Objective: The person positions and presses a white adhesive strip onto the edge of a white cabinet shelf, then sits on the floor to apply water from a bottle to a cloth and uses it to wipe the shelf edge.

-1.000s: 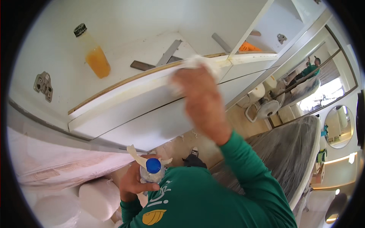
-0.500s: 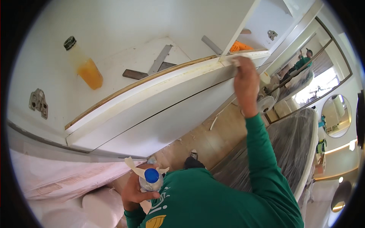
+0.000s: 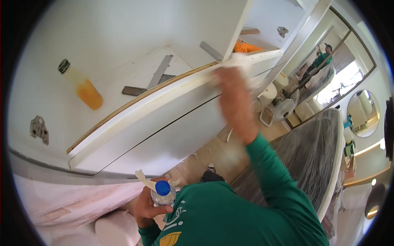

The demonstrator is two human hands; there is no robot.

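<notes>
My left hand [image 3: 147,207] is wrapped round a clear plastic bottle [image 3: 164,198] with a blue cap, held upright close to my chest. A torn cream strip [image 3: 144,179] sticks out beside the cap. My right hand [image 3: 234,88], arm stretched forward, is at the cream front edge [image 3: 176,88] of a white cabinet. It is smeared by motion, and a whitish cloth-like piece [image 3: 242,64] shows blurred at its fingers. Just behind the edge runs a strip of bare wood [image 3: 143,101].
Inside the cabinet stand a bottle of orange liquid [image 3: 89,94], a flat metal strip [image 3: 160,71], a dark block [image 3: 134,90] and an orange tool [image 3: 246,46]. Plastic-wrapped furniture [image 3: 303,151] lies right; a pink wrapped panel [image 3: 78,197] lies left. A fan [image 3: 283,108] stands beyond.
My right hand has swept left along the cabinet edge, and the whitish piece shows more. My left hand still holds the bottle. The view has shifted slightly.
</notes>
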